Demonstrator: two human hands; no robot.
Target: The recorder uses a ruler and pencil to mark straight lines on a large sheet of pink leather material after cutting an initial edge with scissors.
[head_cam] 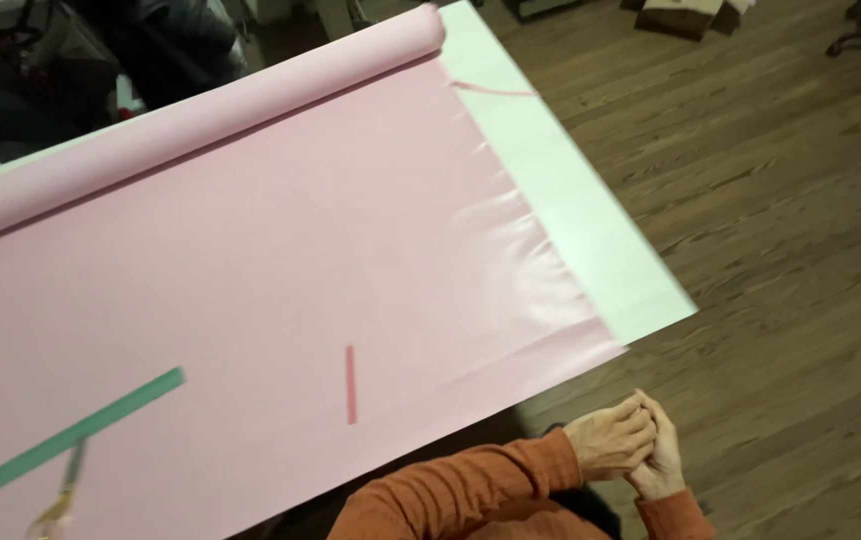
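My left hand (609,440) and my right hand (663,462) are pressed together at the lower right, just off the table's near edge and above the wooden floor. Their fingers are curled against each other, and nothing shows between them. Both arms wear orange sleeves (471,485). A wide pink paper sheet (281,250) lies unrolled over the table, with its roll (201,115) along the far side. On the sheet lie a short red strip (351,385), a green ruler (81,432) and scissors (63,495) at the lower left.
The white table (591,230) shows bare along its right end, beyond the pink sheet. A thin pink sliver (491,90) lies near the roll's end. Dark wooden floor (781,250) spreads to the right. Cardboard boxes (681,15) and dark clutter sit at the far edge.
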